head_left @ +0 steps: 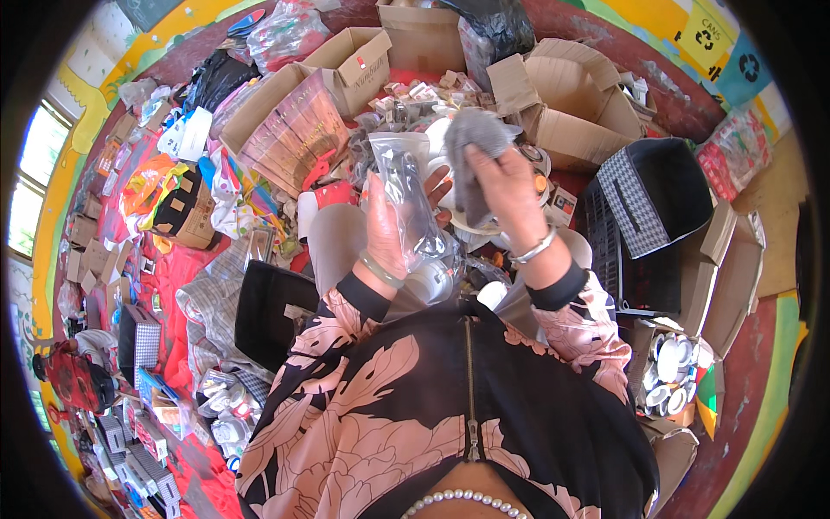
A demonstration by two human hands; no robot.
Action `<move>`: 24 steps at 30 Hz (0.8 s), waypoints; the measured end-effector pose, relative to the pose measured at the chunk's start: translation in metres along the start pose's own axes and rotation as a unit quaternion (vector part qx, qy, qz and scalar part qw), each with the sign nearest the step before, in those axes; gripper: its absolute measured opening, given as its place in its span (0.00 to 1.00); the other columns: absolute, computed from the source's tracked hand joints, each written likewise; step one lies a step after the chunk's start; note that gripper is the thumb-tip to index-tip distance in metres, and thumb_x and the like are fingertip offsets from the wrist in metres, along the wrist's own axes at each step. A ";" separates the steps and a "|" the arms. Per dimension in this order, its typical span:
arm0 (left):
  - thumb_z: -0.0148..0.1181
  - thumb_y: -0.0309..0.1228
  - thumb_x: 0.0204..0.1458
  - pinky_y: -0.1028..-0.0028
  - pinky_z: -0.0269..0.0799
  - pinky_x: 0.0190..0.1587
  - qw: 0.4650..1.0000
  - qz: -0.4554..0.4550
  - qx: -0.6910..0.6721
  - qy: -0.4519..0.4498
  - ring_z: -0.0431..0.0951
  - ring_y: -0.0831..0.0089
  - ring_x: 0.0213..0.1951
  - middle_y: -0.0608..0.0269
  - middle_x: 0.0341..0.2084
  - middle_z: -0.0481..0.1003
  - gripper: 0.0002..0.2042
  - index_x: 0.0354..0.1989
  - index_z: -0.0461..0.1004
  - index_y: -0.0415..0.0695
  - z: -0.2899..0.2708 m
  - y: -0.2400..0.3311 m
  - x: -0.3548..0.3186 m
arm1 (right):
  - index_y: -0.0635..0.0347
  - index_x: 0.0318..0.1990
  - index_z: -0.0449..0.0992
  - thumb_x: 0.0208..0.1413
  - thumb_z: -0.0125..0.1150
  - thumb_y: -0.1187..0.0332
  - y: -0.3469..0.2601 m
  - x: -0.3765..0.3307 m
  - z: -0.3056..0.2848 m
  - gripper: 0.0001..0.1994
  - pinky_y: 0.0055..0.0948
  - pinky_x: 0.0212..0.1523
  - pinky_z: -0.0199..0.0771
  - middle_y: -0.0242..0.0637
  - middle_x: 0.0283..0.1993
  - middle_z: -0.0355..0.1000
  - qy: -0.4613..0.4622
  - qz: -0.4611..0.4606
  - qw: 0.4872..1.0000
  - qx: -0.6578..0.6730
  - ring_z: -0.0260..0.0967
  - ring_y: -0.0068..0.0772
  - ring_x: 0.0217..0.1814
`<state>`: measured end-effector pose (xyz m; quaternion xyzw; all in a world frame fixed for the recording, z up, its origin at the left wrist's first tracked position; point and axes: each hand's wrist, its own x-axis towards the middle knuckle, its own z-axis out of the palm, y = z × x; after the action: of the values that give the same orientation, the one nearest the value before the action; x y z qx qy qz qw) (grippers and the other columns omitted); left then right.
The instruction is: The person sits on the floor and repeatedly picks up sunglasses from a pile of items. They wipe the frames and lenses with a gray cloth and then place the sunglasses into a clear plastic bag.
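In front of my lap, my left hand (383, 227) is closed round a clear plastic package (405, 177) with something dark inside. Its fingertips show past the package's right side, and the contents are too unclear to name. My right hand (508, 192) grips a crumpled grey cloth (471, 156), raised just to the right of the package and apart from it. Under the cloth and both hands lies a pile of small items, among them white round pieces partly hidden by the cloth.
Open cardboard boxes (575, 91) stand beyond the pile. To my right are a black bin with a checked side (638, 203) and a box of white round items (670, 368). A black open bin (268, 316) sits by my left leg. Clutter covers red sheeting (173, 294) further left.
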<state>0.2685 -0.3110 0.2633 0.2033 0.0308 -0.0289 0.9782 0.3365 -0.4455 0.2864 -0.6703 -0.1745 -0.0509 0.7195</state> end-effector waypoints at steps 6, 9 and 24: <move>0.42 0.47 0.58 0.62 0.70 0.45 0.997 -0.036 0.057 -0.026 0.73 0.62 0.42 0.57 0.43 0.71 0.21 0.52 0.63 0.43 -0.031 -0.006 0.015 | 0.66 0.43 0.70 0.49 0.58 0.70 0.011 0.011 0.022 0.14 0.31 0.39 0.69 0.51 0.34 0.71 -0.037 -0.134 0.960 -0.244 0.70 0.46 0.36; 0.45 0.43 0.58 0.63 0.71 0.46 0.996 -0.061 0.041 -0.043 0.74 0.63 0.42 0.57 0.42 0.72 0.19 0.51 0.64 0.42 -0.046 0.000 0.019 | 0.68 0.42 0.71 0.46 0.57 0.72 0.017 0.010 0.022 0.14 0.32 0.40 0.69 0.51 0.38 0.70 -0.072 -0.051 0.964 -0.250 0.70 0.48 0.40; 0.41 0.51 0.57 0.61 0.52 0.62 0.986 0.014 0.123 -0.108 0.59 0.55 0.59 0.50 0.57 0.60 0.29 0.58 0.57 0.38 -0.045 0.012 0.018 | 0.65 0.38 0.73 0.47 0.59 0.72 -0.009 -0.021 -0.027 0.10 0.25 0.36 0.70 0.32 0.32 0.74 -0.282 0.150 0.947 -0.019 0.69 0.23 0.32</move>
<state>0.2850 -0.2825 0.2258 0.3182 -0.0814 -0.0409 0.9437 0.3189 -0.4764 0.2868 -0.6889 -0.2664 0.2459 0.6276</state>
